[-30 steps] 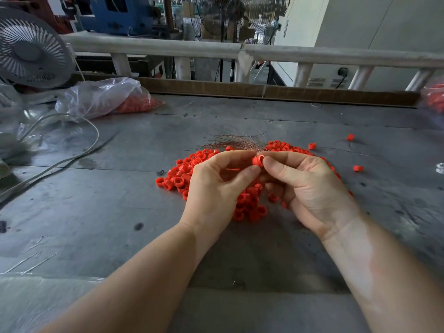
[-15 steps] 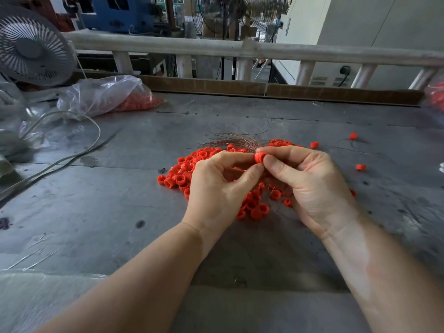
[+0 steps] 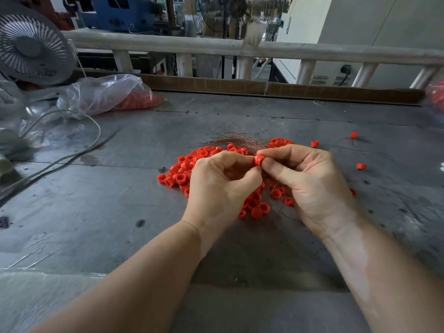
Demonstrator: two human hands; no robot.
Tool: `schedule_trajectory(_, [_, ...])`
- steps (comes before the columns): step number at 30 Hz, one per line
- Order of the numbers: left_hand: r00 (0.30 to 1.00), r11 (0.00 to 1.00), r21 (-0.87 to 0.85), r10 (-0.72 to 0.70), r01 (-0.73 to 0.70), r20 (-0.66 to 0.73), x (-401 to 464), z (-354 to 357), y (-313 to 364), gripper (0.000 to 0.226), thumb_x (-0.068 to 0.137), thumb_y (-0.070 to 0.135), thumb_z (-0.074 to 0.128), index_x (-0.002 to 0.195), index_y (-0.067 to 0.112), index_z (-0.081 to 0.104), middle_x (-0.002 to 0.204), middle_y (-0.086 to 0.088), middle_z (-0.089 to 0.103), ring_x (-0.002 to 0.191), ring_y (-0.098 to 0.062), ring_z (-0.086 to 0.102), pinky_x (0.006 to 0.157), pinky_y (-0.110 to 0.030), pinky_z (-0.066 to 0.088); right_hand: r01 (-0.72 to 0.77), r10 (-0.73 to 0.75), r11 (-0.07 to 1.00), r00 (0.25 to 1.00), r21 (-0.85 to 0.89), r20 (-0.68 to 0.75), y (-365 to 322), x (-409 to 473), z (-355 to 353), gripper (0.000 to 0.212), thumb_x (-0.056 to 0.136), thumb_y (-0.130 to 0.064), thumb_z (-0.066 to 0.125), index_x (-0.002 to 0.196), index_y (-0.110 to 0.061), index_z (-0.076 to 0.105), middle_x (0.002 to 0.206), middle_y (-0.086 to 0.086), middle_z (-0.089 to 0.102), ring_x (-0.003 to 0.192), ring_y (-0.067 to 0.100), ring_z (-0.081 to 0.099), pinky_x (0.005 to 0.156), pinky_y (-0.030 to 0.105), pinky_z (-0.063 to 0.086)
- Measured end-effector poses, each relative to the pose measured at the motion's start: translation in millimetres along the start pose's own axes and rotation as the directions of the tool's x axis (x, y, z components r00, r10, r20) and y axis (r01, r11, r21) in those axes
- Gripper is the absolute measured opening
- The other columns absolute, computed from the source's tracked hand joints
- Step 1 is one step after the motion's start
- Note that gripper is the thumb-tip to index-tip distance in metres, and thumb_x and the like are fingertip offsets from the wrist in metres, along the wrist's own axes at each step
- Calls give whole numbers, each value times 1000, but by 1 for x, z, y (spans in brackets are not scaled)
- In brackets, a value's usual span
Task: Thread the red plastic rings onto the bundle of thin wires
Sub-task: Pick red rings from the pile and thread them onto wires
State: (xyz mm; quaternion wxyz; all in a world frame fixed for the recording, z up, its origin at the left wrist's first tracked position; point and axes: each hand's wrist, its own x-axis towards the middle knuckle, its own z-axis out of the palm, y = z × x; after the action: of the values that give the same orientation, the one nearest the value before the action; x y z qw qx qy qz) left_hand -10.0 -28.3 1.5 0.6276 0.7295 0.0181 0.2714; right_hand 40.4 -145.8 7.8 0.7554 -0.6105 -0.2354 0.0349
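Both hands meet above the ring pile [image 3: 182, 174]. The right hand [image 3: 310, 183] pinches a ring [image 3: 258, 161]; the left hand [image 3: 221, 186] pinches beside it. Wires [image 3: 237, 140] fan toward 11 o'clock.

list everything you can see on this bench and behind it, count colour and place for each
red ring: one, red, pinched between both hands
ring pile: many, red, bench centre, under the hands
stray rings: four apart, red, right of the pile
wire bundle: one, coppery, fanning out beyond the held ring
plastic bag: one, clear with red parts inside, far left
fan: one, grey, far left corner
cable: one, pale grey, left side
railing: one, whitish, behind the bench
bench: one, grey metal
left hand: grip on the ring
right hand: grip on the ring
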Motion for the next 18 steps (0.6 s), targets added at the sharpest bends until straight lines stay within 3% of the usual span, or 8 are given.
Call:
schedule_trajectory(7, [1000, 998, 54, 23, -24, 11, 0, -2, 0, 17, 76, 5, 70, 77, 22, 74, 70, 6, 73, 66, -12, 70, 68, -31, 59, 37, -38, 997, 999, -62, -11, -2, -2, 1, 10, 65, -14, 69, 73, -19, 73, 71, -3, 73, 70, 6, 68, 63, 12, 50])
schedule_trajectory(11, [1000, 999, 47, 21, -21, 9, 0, -2, 1, 17, 76, 5, 70, 74, 22, 73, 69, 2, 73, 67, -15, 71, 69, -35, 59, 60, -61, 990, 998, -126, -7, -3, -2, 2, 15, 73, -3, 69, 76, -18, 71, 72, -4, 73, 70, 5, 68, 64, 12, 50])
schedule_trajectory(18, [975, 946, -273, -131, 177, 177, 1, -4, 4, 13, 76, 10, 69, 87, 6, 72, 79, -13, 73, 74, -20, 71, 67, -25, 57, 95, -105, 966, 994, -240, -29, -6, -1, -2, 19, 80, -3, 68, 78, -22, 72, 73, -4, 73, 70, 6, 68, 64, 15, 51])
